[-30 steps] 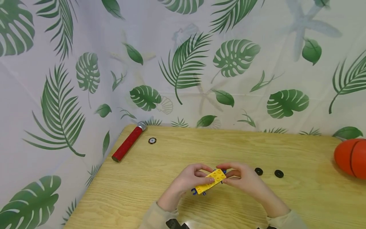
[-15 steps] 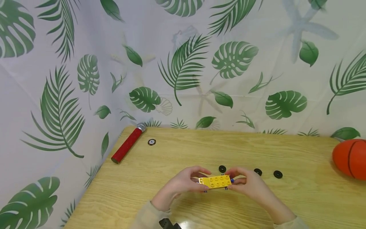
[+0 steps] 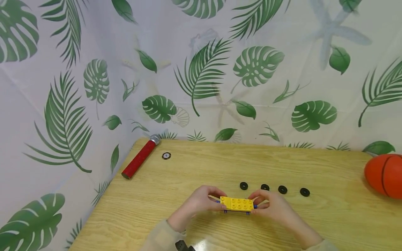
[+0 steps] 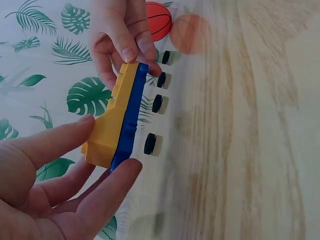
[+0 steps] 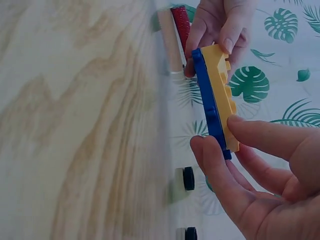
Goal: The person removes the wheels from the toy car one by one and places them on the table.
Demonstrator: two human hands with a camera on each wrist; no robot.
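Both hands hold a toy-brick car body with a studded yellow top and a blue underside; its yellow top faces up in the head view. The left hand pinches its sloped left end between thumb and fingers. At the opposite end, the right hand grips it with thumb and fingertips, also seen in the right wrist view as the nearer hand. Blue axle stubs stick out along its sides. Several black toy tyres lie in a row on the table just beyond the hands.
A red-handled microphone lies at the table's back left corner, beside a small round black-and-white disc. An orange-red ball with black lines sits at the right. Leaf-printed cloth hangs behind the wooden table.
The car body has turned from slanting to nearly level across the head view, and shifted slightly nearer the person. Both hands moved with it, uncovering more tyres behind them.
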